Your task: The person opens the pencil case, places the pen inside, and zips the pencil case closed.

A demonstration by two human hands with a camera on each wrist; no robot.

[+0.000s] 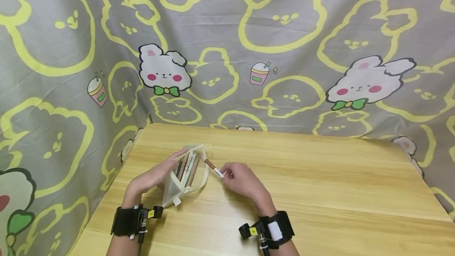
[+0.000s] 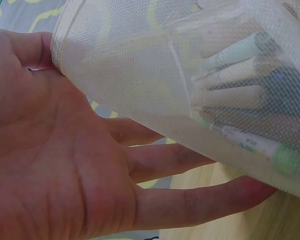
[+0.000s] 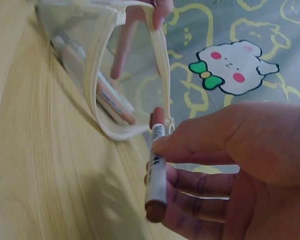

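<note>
A pale see-through mesh zip pouch (image 1: 170, 193) lies tilted on the table with its mouth open toward the right. Several markers (image 1: 188, 172) are inside it, brown and pale green among them. My left hand (image 1: 152, 177) holds the pouch at its left side. In the left wrist view the thumb is at the mesh edge, and the long fingers (image 2: 190, 205) reach behind the mesh. Just right of the pouch mouth, my right hand (image 1: 244, 180) pinches a white marker with brown ends (image 3: 157, 175) between thumb and fingers. One brown end points at the opening.
The wooden table (image 1: 337, 192) stretches far to the right of both hands. A grey curtain (image 1: 220, 23) with yellow outlines and white rabbits hangs along the back and left. Each wrist wears a black strap (image 1: 126, 221) with a small camera.
</note>
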